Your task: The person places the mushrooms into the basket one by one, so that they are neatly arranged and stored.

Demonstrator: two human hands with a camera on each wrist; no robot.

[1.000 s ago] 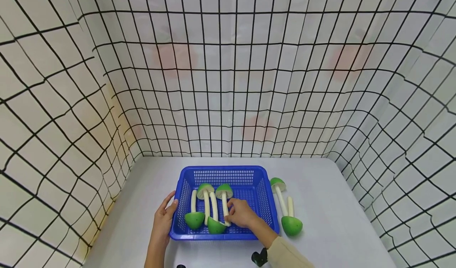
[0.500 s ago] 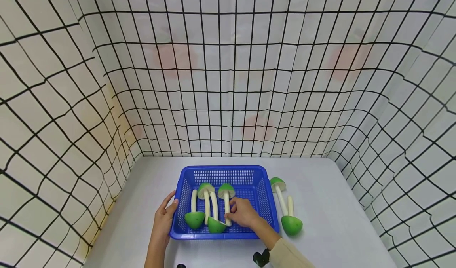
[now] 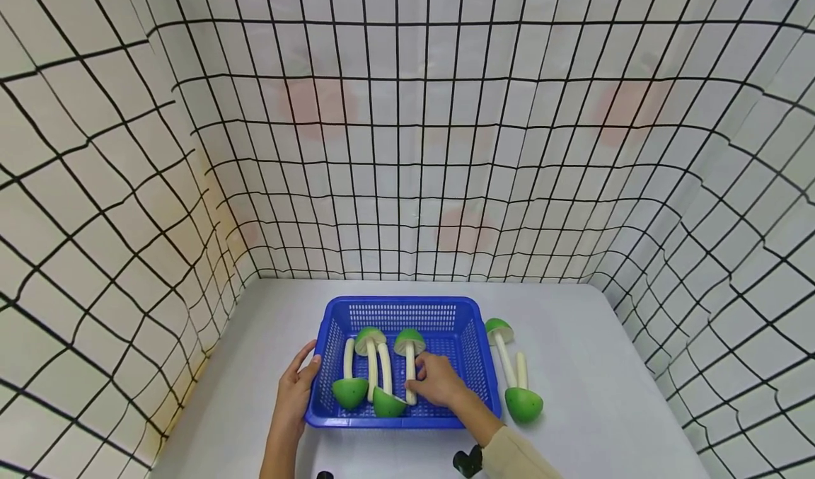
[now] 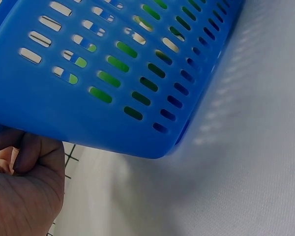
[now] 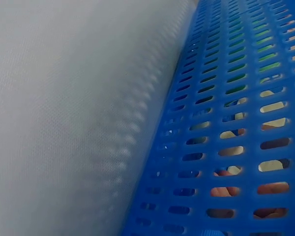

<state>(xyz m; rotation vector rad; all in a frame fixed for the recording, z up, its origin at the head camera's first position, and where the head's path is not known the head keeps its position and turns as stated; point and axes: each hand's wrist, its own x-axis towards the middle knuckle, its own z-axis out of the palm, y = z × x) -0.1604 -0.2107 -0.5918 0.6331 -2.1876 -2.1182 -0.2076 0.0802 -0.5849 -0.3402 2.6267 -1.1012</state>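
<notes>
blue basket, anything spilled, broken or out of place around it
Nothing looks spilled or broken. Only two mushrooms stand out: they lie on the table, right of the basket, while four others lie inside it.

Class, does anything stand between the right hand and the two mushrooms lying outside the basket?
Yes: the right wall of the blue basket. The right hand, inside it, holds one mushroom by its stem; the farther mushroom and nearer mushroom lie beyond that wall. Nothing else visible intervenes.
</notes>
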